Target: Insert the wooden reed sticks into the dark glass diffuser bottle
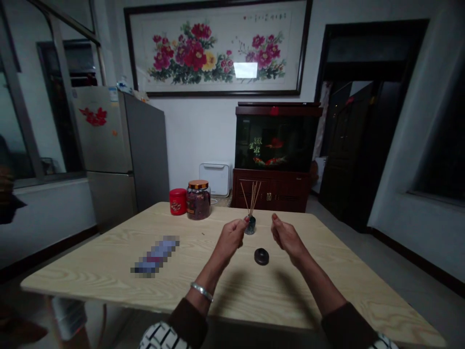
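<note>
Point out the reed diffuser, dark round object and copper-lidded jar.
Reed diffuser [250, 226]: head view, on its dark bottle, below the sticks.
Dark round object [261, 257]: head view, middle of its upper surface.
Copper-lidded jar [198, 205]: head view, on its see-through body, below the lid.

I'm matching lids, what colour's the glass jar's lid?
The lid is shiny copper, best in the head view.

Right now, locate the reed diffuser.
In the head view, slightly right of centre, the reed diffuser stands towards the far edge of the wood-grain table, by the left hand.
</note>
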Motion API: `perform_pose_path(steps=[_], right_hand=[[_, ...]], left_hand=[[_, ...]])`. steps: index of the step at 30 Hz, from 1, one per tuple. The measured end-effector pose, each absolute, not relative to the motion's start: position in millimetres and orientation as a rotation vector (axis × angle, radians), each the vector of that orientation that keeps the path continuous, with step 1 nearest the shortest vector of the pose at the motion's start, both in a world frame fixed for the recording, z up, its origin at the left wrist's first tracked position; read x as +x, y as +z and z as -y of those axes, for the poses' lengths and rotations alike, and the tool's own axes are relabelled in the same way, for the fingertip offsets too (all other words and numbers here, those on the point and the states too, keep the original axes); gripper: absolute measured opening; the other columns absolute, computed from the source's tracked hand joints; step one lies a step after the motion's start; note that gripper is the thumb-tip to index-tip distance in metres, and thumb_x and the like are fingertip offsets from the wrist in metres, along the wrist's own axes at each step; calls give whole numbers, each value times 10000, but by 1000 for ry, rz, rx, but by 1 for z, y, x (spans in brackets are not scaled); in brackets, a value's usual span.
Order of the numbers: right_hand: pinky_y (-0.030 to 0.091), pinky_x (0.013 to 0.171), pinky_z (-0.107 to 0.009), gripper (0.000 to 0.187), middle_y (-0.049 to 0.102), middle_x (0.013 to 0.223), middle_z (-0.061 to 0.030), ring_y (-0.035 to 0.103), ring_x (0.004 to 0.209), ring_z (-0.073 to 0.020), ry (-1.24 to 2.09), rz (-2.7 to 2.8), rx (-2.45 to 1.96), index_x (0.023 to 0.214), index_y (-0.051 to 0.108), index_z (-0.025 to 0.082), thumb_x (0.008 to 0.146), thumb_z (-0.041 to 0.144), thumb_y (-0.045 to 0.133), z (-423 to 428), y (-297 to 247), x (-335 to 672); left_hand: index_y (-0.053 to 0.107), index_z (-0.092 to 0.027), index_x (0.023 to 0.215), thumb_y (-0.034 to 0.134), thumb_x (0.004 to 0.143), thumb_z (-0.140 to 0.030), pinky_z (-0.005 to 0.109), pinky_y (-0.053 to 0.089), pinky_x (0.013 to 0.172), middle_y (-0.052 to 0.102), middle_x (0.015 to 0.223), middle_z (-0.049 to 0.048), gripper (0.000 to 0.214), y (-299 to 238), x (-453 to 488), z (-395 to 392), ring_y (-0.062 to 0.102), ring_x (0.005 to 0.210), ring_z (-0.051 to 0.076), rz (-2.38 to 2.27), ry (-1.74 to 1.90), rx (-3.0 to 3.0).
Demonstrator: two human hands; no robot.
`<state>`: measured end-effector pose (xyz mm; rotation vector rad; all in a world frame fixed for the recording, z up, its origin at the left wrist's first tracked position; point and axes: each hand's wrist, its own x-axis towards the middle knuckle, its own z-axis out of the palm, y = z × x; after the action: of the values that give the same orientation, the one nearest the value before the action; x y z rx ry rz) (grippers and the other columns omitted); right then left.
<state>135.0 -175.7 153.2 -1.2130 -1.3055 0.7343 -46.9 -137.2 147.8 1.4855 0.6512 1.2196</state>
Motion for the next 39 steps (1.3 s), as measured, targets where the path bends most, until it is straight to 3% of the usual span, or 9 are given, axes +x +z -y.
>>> perform_pose_path(steps=[4,9,12,15,17,20,24,31,39], right_hand=[[114,414,-212,626,330,482,64,203,422,-60,848,1287,-1017,560,374,213,787,792,441,190,192,123],[80,419,-200,591,253,474,106,122,430,-58,972,1276,-941,763,559,189,788,773,479,201,189,117],[97,423,-207,685,206,495,114,91,453,-77,1070,1298,-766,1096,615,196,809,786,417,210,206,121],[128,421,-215,781,170,512,113,73,465,-95,1034,1281,-585,1354,499,263,806,805,374,219,247,124],[145,415,-217,755,148,515,112,60,465,-101,954,1288,-517,1402,462,303,820,778,380,224,276,125],[160,409,-205,594,136,528,108,56,459,-101,859,1310,-435,1424,439,350,866,551,465,225,300,123],[138,382,-181,677,118,529,120,16,448,-93,943,1256,-327,1447,411,346,776,305,491,214,272,120],[7,350,-164,767,79,508,149,-65,423,-67,1299,1025,-102,1489,333,303,749,244,525,182,173,118],[28,357,-155,739,102,514,142,-36,423,-65,1308,1046,-116,1474,351,309,766,215,539,174,173,128]], left_hand=[[379,-188,621,621,788,-635,186,228,425,308,503,-89,536,188,-47,150,268,424,42,-443,1252,1448],[528,-175,895,722,776,-447,166,165,413,314,526,-119,354,184,-53,159,213,411,26,-362,1145,1437],[515,-202,1245,746,753,-309,163,156,423,267,534,-132,554,198,-62,164,183,422,29,-205,1099,1382],[393,-257,1425,719,731,-188,158,204,429,224,545,-128,771,233,-70,169,178,431,38,29,1157,1281],[378,-284,1445,678,719,-129,152,226,427,199,551,-121,801,259,-73,171,150,426,39,150,1191,1239],[388,-302,1443,620,702,-92,145,234,413,199,555,-111,805,281,-73,170,116,422,44,278,1235,1195],[365,-286,1458,599,691,-90,140,191,380,191,553,-114,826,256,-63,161,59,420,47,343,1233,1076],[311,-246,1479,604,688,-71,174,53,360,167,547,-126,862,164,-42,141,-18,421,48,318,1170,833],[353,-254,1459,605,677,-49,173,80,369,197,548,-126,847,161,-44,131,1,425,47,308,1151,813]])
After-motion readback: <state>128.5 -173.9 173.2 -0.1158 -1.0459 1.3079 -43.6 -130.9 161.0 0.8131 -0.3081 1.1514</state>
